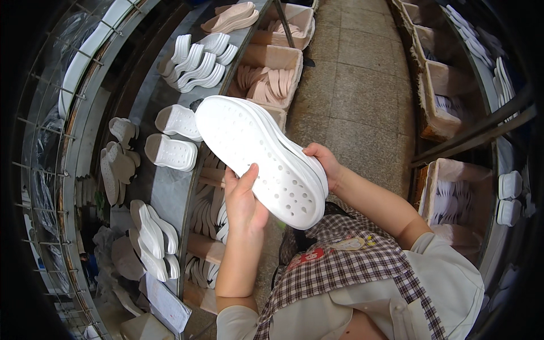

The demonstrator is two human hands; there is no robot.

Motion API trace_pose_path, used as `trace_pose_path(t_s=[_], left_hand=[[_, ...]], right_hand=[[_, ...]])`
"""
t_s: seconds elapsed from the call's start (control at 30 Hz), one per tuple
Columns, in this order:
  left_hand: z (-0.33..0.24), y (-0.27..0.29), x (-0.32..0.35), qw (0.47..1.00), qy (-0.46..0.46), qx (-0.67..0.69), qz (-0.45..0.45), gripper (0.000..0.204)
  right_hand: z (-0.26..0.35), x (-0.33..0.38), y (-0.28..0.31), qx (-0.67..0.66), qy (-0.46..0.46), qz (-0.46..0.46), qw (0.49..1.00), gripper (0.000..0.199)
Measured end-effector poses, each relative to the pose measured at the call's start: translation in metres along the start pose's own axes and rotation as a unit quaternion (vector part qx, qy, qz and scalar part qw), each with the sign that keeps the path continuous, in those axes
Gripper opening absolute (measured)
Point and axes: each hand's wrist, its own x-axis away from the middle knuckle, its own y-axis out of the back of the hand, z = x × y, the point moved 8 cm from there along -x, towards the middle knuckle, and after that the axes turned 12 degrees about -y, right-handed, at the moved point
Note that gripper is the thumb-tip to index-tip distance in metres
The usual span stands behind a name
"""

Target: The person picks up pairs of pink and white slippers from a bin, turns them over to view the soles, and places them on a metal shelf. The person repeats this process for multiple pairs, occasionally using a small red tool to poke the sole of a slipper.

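Observation:
A stack of white shoe soles (pixel 258 150), the top one dotted with round holes, is held up in front of me between both hands. My left hand (pixel 245 198) grips its near left edge, thumb on the top face and fingers underneath. From the right, my right hand (pixel 324 164) clasps the opposite edge, its thumb along the side and the other fingers mostly hidden. The stack is tilted, its far end close to two white sole pieces (pixel 171 152) lying on the grey bench (pixel 161 195).
Along the bench lie stacked white soles (pixel 198 65), pinkish soles (pixel 231 17) and more white soles (pixel 154 238). Lined bins (pixel 272 56) of soles stand beside and under it. Across the tiled aisle (pixel 362 85) are more bins (pixel 447 170). A wire rack (pixel 59 164) borders the left.

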Motion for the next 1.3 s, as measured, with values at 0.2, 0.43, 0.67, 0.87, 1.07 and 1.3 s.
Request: trace_pose_path(t_s=[0.2,0.43,0.67,0.87,1.07,1.3], left_hand=[[-0.005,-0.003,0.004,0.999,-0.022,-0.022,0.006,0.058],[-0.006,-0.009,0.016,0.996,-0.064,-0.051,0.028,0.065],[-0.001,-0.008,0.023,0.992,-0.104,-0.050,0.043,0.062],[0.001,0.006,0.021,0.989,-0.121,-0.079,0.012,0.047],[-0.007,0.016,0.012,0.984,-0.080,0.145,0.060,0.026],[-0.001,0.034,-0.001,0.972,-0.038,0.232,0.003,0.036]], right_hand=[[0.004,-0.006,-0.008,0.006,0.004,0.040,0.999,0.060],[0.012,-0.004,-0.016,0.082,0.030,0.035,0.996,0.078],[0.012,0.003,-0.018,0.112,0.022,0.069,0.991,0.083],[0.013,0.009,-0.018,0.158,0.043,0.059,0.985,0.085],[0.013,0.016,-0.028,0.033,0.049,0.145,0.988,0.080],[0.013,0.019,-0.036,0.019,0.049,0.170,0.984,0.080]])
